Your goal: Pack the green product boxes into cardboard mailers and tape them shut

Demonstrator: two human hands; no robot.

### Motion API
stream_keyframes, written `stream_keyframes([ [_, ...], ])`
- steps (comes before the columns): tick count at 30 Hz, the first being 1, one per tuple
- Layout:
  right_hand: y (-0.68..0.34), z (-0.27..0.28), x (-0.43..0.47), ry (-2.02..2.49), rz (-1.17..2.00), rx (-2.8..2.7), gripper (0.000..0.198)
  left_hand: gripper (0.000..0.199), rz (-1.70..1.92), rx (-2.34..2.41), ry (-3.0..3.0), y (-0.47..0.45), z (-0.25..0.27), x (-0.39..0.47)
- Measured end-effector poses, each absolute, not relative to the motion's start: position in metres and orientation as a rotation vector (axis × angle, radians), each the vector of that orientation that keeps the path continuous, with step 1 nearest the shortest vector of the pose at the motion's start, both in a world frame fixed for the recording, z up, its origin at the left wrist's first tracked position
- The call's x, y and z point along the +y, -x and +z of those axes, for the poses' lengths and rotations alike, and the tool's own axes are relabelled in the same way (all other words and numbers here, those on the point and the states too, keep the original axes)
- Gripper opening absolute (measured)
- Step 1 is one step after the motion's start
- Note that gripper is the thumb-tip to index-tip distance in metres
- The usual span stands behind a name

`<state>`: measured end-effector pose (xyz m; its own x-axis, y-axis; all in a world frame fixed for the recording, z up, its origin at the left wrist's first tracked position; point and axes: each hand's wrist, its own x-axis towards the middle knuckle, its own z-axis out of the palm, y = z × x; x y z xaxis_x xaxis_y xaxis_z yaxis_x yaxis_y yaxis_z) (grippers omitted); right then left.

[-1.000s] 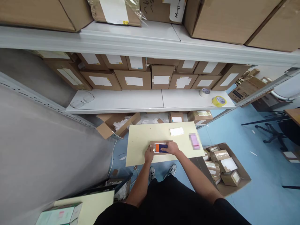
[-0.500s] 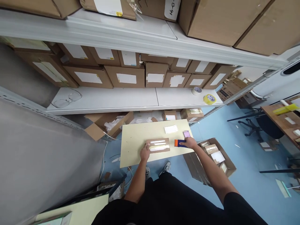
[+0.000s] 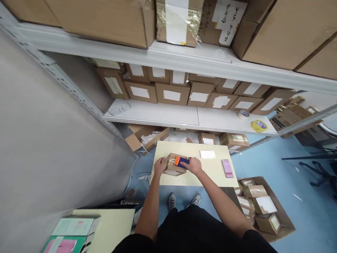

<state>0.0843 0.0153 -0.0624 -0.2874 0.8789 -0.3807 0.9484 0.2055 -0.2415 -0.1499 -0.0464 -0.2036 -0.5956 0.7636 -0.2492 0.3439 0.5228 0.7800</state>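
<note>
A small cardboard box (image 3: 172,172) rests on the cream tabletop (image 3: 210,175), with shiny clear tape along its left part and a white label on its near side. My left hand (image 3: 159,166) grips the left end of the box, fingers curled at its edge. In my right hand (image 3: 194,165) is a dark-blue and orange handheld tool (image 3: 181,162), whose exact kind I cannot make out. Its orange end lies over the top of the box, by the tape. A white paper slip (image 3: 207,154) and a blurred pink item (image 3: 227,168) lie to the right.
A shelf (image 3: 163,113) behind the table holds labelled boxes, a white tape roll (image 3: 243,114) and a yellow tape roll (image 3: 259,125). At right on the floor stands a large carton (image 3: 285,219) of small boxes. A second table (image 3: 113,228) is at lower left.
The box has turned, so its labelled side now faces me instead of up. My right hand has moved left with the tool, from beside the box onto its top. The view has shifted.
</note>
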Motion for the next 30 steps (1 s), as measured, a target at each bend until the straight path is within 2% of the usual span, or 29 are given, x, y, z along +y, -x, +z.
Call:
stream_keyframes([
  [4, -0.036, -0.055, 0.011, -1.737, -0.58, 2.332, 0.063, 0.056, 0.848, 1.982, -0.95, 0.149, -0.178, -0.036],
  [9, -0.034, -0.049, 0.014, -1.744, -0.605, 2.279, 0.067, 0.054, 0.779, 2.068, -0.937, 0.135, -0.17, -0.039],
  [20, -0.196, -0.046, 0.021, -1.817, -0.511, 2.127, 0.059, 0.055, 0.516, 2.08, -1.153, -0.009, -0.168, -0.021],
  [25, -0.285, -0.043, 0.011, -1.886, -0.439, 1.959, 0.059, 0.057, 0.483, 2.051, -1.17, -0.013, -0.174, -0.014],
  [30, -0.281, -0.059, 0.007, -1.922, -0.473, 1.905, 0.06, 0.055, 0.573, 1.99, -1.155, 0.002, -0.181, -0.014],
])
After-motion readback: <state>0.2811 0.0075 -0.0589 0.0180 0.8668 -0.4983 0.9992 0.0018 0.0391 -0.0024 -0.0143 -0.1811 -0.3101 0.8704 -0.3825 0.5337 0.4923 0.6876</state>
